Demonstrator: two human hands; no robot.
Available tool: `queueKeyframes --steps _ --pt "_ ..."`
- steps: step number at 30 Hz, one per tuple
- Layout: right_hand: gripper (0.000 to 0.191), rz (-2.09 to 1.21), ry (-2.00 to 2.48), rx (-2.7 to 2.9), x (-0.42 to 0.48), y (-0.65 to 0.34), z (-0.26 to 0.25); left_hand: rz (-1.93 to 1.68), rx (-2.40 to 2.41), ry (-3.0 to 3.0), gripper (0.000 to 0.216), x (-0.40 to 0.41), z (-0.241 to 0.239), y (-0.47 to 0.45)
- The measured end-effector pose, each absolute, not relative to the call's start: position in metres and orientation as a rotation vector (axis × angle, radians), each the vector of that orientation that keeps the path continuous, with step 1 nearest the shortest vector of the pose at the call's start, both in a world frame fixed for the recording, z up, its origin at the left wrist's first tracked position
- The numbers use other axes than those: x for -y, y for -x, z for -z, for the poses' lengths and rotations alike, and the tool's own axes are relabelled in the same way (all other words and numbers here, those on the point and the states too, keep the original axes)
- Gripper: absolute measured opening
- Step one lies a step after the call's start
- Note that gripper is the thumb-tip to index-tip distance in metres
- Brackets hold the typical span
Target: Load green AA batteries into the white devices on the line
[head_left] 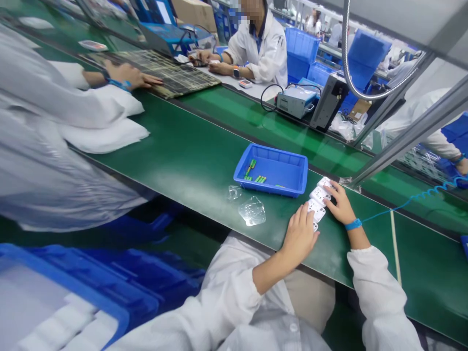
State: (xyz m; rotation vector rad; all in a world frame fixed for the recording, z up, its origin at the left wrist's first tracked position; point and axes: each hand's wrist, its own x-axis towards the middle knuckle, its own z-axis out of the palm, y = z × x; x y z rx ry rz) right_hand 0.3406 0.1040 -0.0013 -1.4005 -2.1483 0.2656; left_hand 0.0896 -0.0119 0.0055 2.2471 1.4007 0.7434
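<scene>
Green belt fills the head view, a factory line running from about ten o'clock down to four o'clock, with blue bins and white-coated people blurred behind it.

Near the belt's near edge we see a short row of white pieces, small and too washed out to identify. Our left hand lies palm down and flat with its fingers spread, the fingertips touching the near end of the row and closed on nothing. Our right hand comes in from four o'clock with its fingers bent over the far end. They hide the contact, so we cannot tell whether it pinches a piece or only rests there. A blue wrist strap sits on that wrist, and a coiled cord trails off toward three o'clock.

At ten o'clock from the hands, just beside the row, stands a blue tray holding a few green parts. Clear blisters lie at nine o'clock.

At the far left a co-worker's hand rests on a dark panel. That person's body is cut off by the frame. A grey instrument sits at twelve o'clock.
</scene>
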Motion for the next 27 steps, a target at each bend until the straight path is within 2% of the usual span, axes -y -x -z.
queueKeyframes --steps 8,11,15,17,27 --pt "0.053 -0.203 1.655 2.070 -0.110 -0.336 0.008 -0.740 -1.252 -2.101 0.096 0.025 -0.001 -0.113" --pt "0.056 -0.160 1.671 2.063 -0.115 -0.332 0.010 -0.694 -1.116 -2.161 0.090 0.028 -0.001 -0.108" --pt "0.063 -0.183 1.601 2.093 -0.121 -0.327 0.012 -0.696 -1.076 -2.276 0.064 0.024 -0.004 -0.090" --pt "0.062 -0.231 1.569 2.111 -0.122 -0.325 0.012 -0.704 -1.091 -2.302 0.057 0.020 -0.006 -0.080" --pt "0.059 -0.361 1.371 2.226 -0.102 -0.327 -0.004 -0.643 -1.084 -2.391 0.062 0.026 -0.015 -0.075"
